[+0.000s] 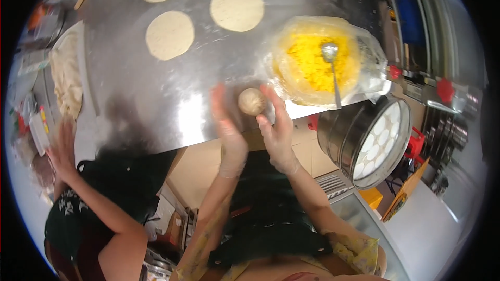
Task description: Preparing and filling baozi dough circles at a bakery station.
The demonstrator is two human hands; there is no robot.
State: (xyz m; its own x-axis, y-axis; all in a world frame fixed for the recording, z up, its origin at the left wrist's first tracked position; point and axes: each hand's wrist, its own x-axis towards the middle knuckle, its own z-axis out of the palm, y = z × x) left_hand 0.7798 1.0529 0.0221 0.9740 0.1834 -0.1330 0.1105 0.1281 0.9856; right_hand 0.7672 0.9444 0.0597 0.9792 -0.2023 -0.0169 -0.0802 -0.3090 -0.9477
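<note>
Near the front edge of the steel bench (172, 104), just left of the bowl of yellow filling (315, 60), a dough ball (252, 101) sits between the person's two gloved hands. Left hand (228, 125) stands on edge, palm turned toward the ball, fingers straight and blurred; it looks close to the ball, but contact cannot be told. Right hand (276, 125) is cupped, fingers curling round the ball's right side and touching it. Neither hand is clenched; both are open-palmed, so the ball is cradled rather than gripped.

A spoon (332, 67) stands in the filling, handle leaning toward the bowl's near rim. Beyond the bowl, toward the bench's far side, lie flat dough rounds (169, 35), well apart from the ball. Right of the bowl and lower, a metal steamer pot (364, 140) holds pale pieces. A second person's hand (61, 151) reaches over the bench's left end, far left of the bowl, beside a sheet of dough (66, 80).

Judgement: the step looks like rounding the ball. Done well, the palms would stay light and opposed, turning the ball evenly so seams close underneath. Too much pressure would likely flatten it. Keeping it clear of the bowl's plastic-wrapped rim should avoid snagging.
</note>
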